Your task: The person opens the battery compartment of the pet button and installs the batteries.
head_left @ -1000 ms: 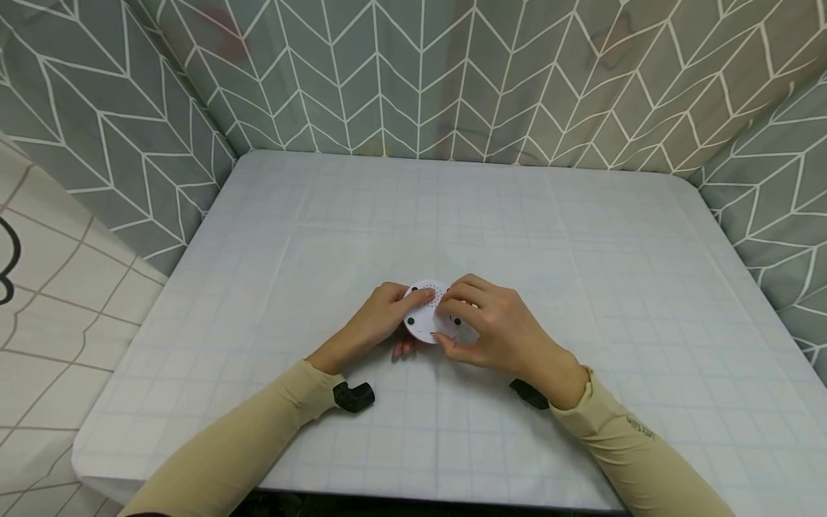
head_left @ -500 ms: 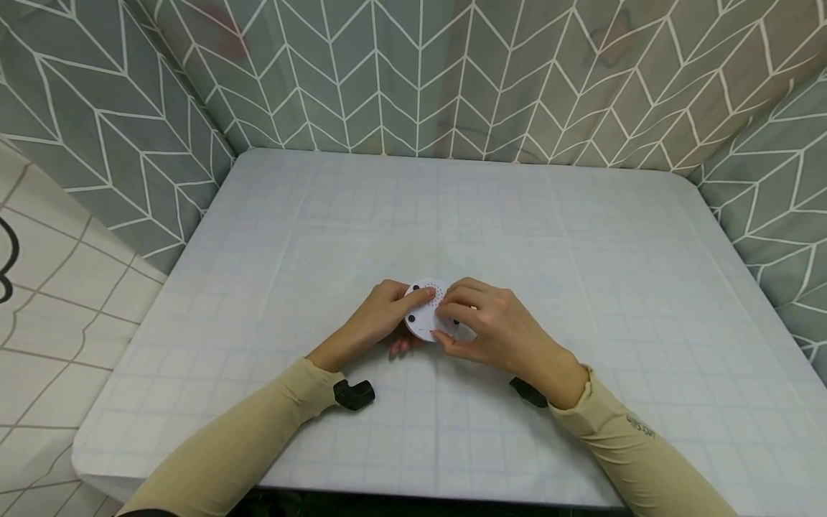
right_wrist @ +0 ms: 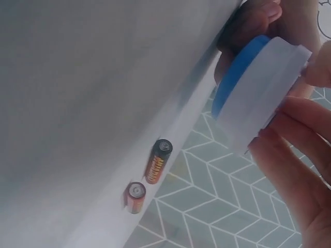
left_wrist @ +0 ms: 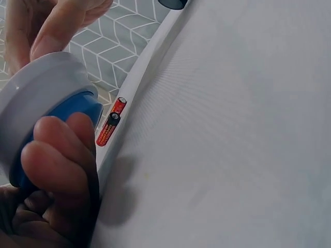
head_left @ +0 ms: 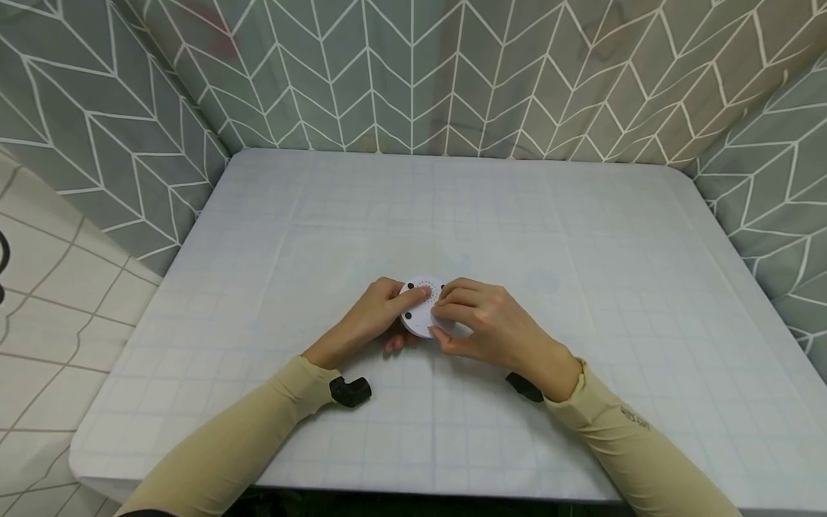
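Observation:
A round white device (head_left: 421, 323) with small speaker holes and black rubber feet is held above the table near its front. Its other side is blue, as the left wrist view of the device (left_wrist: 31, 95) shows. My left hand (head_left: 371, 314) grips it from the left, thumb across the holed face and fingers curled under the blue side. With bent fingertips and thumb, my right hand (head_left: 487, 321) holds the right part of that face and covers it. Two red and black batteries, one farther battery (right_wrist: 135, 198) and one nearer battery (right_wrist: 158, 162), lie on the table in the wrist views.
A white cloth with a faint grid covers the table (head_left: 420, 208). Grey chevron-patterned curtains (head_left: 400, 79) stand along the back and both sides. A black wrist camera (head_left: 351, 392) sits at the left cuff, another wrist camera (head_left: 525, 386) at the right.
Both hands stay on the device with very little motion. The right fingers have come to cover a black foot on the right that showed before. The head view has shifted slightly.

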Demonstrator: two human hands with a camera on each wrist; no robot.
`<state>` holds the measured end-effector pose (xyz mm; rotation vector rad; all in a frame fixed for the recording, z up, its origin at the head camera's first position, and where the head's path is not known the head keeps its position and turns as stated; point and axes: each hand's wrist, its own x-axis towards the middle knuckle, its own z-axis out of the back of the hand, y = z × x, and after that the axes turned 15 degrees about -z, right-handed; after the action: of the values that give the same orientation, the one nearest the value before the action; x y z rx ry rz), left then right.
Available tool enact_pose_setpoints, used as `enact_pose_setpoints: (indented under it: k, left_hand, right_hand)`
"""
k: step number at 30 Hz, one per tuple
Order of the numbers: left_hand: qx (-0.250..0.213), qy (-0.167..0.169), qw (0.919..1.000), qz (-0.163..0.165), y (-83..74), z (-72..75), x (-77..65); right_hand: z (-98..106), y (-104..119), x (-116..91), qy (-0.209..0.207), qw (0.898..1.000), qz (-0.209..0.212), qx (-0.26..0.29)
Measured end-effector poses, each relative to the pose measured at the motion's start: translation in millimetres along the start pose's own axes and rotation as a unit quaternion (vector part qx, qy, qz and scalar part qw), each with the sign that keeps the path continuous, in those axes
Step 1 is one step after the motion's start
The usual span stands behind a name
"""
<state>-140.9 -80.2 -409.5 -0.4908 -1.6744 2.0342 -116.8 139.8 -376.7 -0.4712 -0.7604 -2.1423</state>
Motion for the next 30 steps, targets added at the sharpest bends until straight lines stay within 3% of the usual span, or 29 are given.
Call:
enact_pose_setpoints:
  k: [4, 8, 11, 16, 22, 30]
  left_hand:
    - [-0.007, -0.002, 1.0, -0.001, -1.0, 1.1, 0.1]
    - [-0.01, -0.009, 0.9999, -0.004, -0.7, 0.6, 0.1]
    - [-0.013, -0.012, 0.9998, -0.002, -0.5, -0.3, 0.0]
    - [-0.017, -0.013, 0.9998, 0.001, -1.2, -1.3, -0.4]
    - [-0.018, -0.013, 0.9997, 0.007, -2.5, -1.9, -0.6]
    - [-0.021, -0.015, 0.9996, 0.01, -1.9, -1.5, -0.3]
  right_hand:
    - [-1.7, -1.1, 1.6, -0.019, 1.0, 0.02, 0.001]
    - [-3.2, -0.3, 1.4, -0.027, 0.999, 0.031, -0.031]
    - [-3.4, 0.3, 0.4, -0.024, 0.999, 0.02, -0.039]
    - [-1.6, -1.7, 0.2, -0.019, 1.0, -0.003, -0.022]
    - [-0.7, -6.0, 0.4, -0.024, 1.0, 0.018, -0.009]
    - [0.8, -9.3, 1.0, -0.024, 1.0, 0.007, 0.017]
